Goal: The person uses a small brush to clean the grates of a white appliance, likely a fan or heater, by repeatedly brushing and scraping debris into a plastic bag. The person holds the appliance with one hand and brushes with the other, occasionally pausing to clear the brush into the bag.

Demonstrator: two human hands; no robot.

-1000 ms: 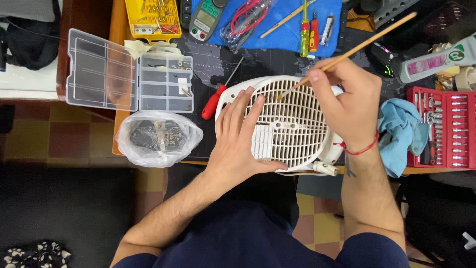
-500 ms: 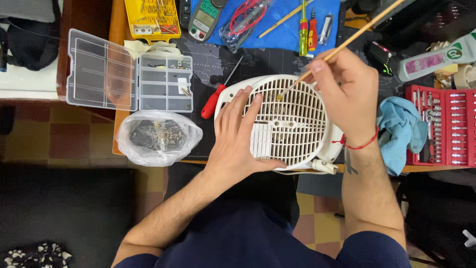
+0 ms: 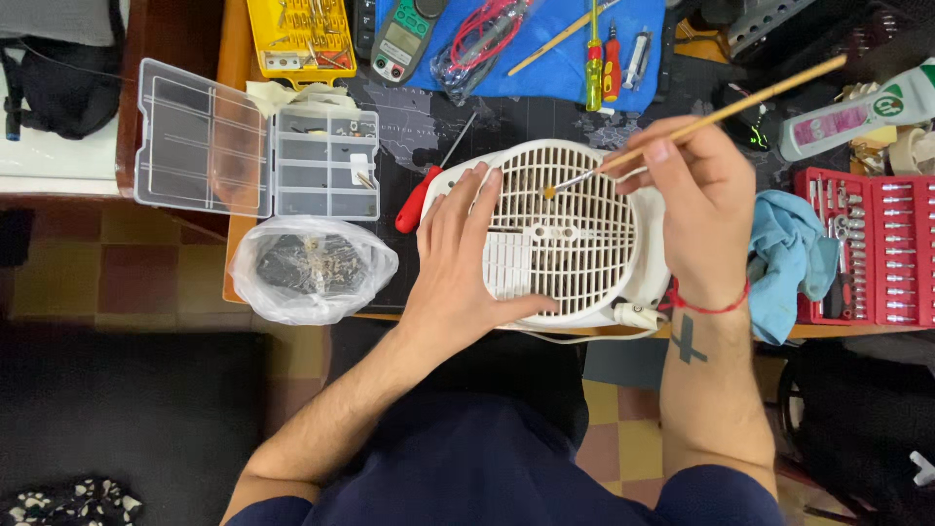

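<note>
Two bare hands work over a white fan heater (image 3: 575, 234) lying grille-up near the middle of the table (image 3: 429, 122). The left hand (image 3: 466, 258) lies flat on the grille's left part, fingers open and spread, gripping nothing. The right hand (image 3: 696, 214) pinches a thin wooden-handled brush (image 3: 716, 112); its fingers are closed around the shaft and the tip touches the grille near the top centre.

At 9 o'clock from the heater sit a clear plastic bag of small dark parts (image 3: 312, 268) and, above it, an open clear compartment box (image 3: 258, 151). A red-handled screwdriver (image 3: 429, 185) lies just beside the heater's upper left edge, partly behind the left hand. At 12 o'clock a blue mat (image 3: 555, 68) carries a green multimeter (image 3: 404, 34), red leads and two more screwdrivers; a yellow tool case (image 3: 297, 34) lies at 11 o'clock. At 3 o'clock a light blue cloth (image 3: 789, 258) sits just beside the right wrist, with a red socket set (image 3: 877, 244) beyond it. At 2 o'clock lies a white bottle with a pink label (image 3: 857, 112), on its side.
</note>
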